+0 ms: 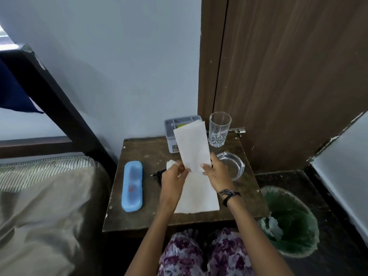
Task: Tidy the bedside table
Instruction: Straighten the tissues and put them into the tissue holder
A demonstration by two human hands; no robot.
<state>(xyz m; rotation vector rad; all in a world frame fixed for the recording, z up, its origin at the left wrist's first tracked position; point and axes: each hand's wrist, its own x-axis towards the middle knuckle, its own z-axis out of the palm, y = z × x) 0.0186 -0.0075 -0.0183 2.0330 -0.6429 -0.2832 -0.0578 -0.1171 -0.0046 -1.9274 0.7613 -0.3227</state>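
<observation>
Folding a white tissue (pixel 192 147) above the bedside table (pixel 147 154), left hand (pixel 172 181) and right hand (pixel 218 173) pinching its lower edge; best creased squarely, clear of the glass (pixel 219 129).

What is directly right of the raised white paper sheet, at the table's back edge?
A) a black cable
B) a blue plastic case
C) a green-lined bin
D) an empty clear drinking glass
D: the empty clear drinking glass stands upright at the back of the brown wooden bedside table, just right of the raised white paper sheet.
</observation>
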